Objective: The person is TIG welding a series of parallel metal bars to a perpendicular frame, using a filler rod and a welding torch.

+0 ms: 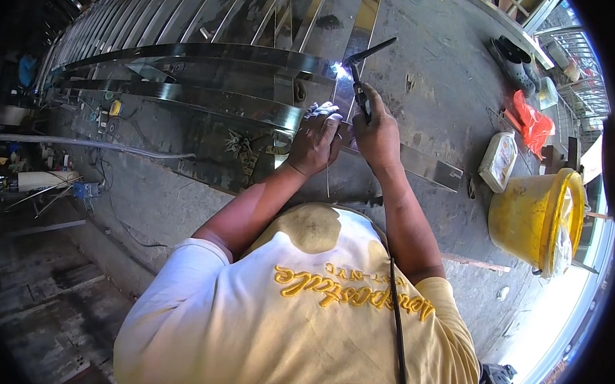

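Observation:
My right hand [378, 138] is closed round the black handle of a welding torch [370, 52], whose long back cap points up to the right. A bright white-blue glow shines where the torch head meets a curved shiny metal strip [231, 53] and a straight flat metal bar [365, 22]. Just left of it, my left hand [312, 144] is closed, with a crumpled grey-white rag [322, 110] at its fingertips, against the metalwork. A thin rod [328, 182] shows below that hand; whether the fingers grip it, I cannot tell. Another curved strip [198, 97] runs leftward from there.
Several parallel metal bars [166, 18] fill the far left. Clamps or loose metal parts [244, 153] lie left of my hands. On the right stand a yellow bucket [524, 215], a white tray [498, 157], a red plastic bag [532, 124] and dark clogs [515, 63]. A hose [75, 139] crosses the left.

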`<state>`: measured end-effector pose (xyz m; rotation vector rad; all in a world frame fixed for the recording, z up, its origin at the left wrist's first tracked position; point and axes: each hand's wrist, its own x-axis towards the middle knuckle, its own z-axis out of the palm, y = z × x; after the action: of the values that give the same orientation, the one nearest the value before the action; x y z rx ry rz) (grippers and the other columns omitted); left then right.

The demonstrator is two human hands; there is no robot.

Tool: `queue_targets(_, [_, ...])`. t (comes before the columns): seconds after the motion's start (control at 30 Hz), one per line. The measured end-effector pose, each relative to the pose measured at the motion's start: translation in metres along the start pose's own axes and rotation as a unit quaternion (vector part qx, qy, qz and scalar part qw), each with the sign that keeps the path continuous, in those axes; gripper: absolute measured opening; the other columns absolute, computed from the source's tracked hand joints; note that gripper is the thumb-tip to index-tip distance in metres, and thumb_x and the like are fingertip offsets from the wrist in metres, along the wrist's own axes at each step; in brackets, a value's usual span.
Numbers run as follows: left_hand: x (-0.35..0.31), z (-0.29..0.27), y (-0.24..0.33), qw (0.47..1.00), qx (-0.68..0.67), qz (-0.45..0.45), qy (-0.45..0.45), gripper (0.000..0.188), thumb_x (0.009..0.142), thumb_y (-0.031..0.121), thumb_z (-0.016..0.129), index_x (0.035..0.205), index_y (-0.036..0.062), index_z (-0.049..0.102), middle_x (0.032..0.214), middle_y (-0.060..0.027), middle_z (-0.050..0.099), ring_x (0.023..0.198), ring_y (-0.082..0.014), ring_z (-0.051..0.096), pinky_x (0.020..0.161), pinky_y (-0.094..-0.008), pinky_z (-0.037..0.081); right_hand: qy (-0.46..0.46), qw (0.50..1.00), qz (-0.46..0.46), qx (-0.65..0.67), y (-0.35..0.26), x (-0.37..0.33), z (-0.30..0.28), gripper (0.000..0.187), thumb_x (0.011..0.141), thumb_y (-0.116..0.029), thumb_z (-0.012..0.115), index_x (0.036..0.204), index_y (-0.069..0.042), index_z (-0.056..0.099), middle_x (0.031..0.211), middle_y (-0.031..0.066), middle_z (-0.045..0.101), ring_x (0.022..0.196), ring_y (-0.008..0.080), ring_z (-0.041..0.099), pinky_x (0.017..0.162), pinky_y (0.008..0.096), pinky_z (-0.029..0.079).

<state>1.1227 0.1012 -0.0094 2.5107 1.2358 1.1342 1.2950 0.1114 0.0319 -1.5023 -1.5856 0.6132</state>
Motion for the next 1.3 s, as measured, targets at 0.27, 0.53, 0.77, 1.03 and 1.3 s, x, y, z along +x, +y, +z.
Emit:
queue_targets(0.27, [0.002, -0.003, 0.003, 1.0, 0.0, -0.005, 0.0, 0.047, 0.08, 0.005, 0.062, 0.126, -0.0016, 0.055, 0.127, -0.0243, 0.059, 0.126, -0.043, 0.054, 0.114, -0.0545, 0.037, 0.017, 1.0, 0.006, 0.015, 0.0, -0.002, 0.001, 0.049, 0.092, -0.014, 0.063, 0.14, -0.009, 0.055, 0.114, 0.0274, 0.068, 0.101, 0.0463, 0.067, 0.083, 0.0491, 0.055])
queue_targets(0.53, [0.0, -0.002, 0.001, 1.0, 0.001, 0.0, -0.004, 0.045, 0.081, 0.004, 0.061, 0.126, -0.0015, 0.055, 0.125, -0.0249, 0.06, 0.122, -0.0438, 0.057, 0.113, -0.0544, 0.038, -0.011, 0.999, 0.018, 0.026, 0.0, -0.002, 0.0, 0.049, 0.092, -0.014, 0.063, 0.14, -0.009, 0.055, 0.115, 0.0274, 0.068, 0.102, 0.0456, 0.067, 0.084, 0.0486, 0.055])
queue_targets(0.77, [0.002, -0.004, 0.004, 1.0, -0.003, -0.006, -0.009, 0.045, 0.081, 0.005, 0.062, 0.125, -0.0018, 0.055, 0.125, -0.0248, 0.06, 0.123, -0.0435, 0.056, 0.114, -0.0546, 0.037, 0.001, 1.0, 0.013, 0.02, -0.003, -0.002, -0.002, 0.048, 0.093, -0.015, 0.063, 0.14, -0.008, 0.055, 0.114, 0.0274, 0.068, 0.101, 0.0459, 0.067, 0.084, 0.0484, 0.055])
queue_targets(1.03, [0.001, -0.003, 0.004, 1.0, -0.002, -0.006, -0.004, 0.043, 0.083, 0.006, 0.062, 0.125, -0.001, 0.056, 0.126, -0.0241, 0.06, 0.125, -0.0429, 0.055, 0.114, -0.0548, 0.037, -0.004, 1.0, 0.014, 0.002, -0.001, -0.003, -0.002, 0.048, 0.093, -0.015, 0.063, 0.14, -0.007, 0.055, 0.114, 0.0277, 0.068, 0.102, 0.0459, 0.067, 0.084, 0.0484, 0.055])
queue_targets(1.3, [-0.001, -0.001, 0.002, 1.0, -0.009, -0.017, -0.017, 0.042, 0.084, 0.005, 0.061, 0.126, -0.0008, 0.055, 0.124, -0.0238, 0.061, 0.122, -0.0422, 0.058, 0.114, -0.055, 0.038, -0.008, 1.0, 0.009, 0.025, 0.007, -0.003, 0.001, 0.048, 0.096, -0.011, 0.061, 0.143, -0.009, 0.052, 0.107, 0.0243, 0.07, 0.088, 0.0301, 0.072, 0.077, 0.0398, 0.054])
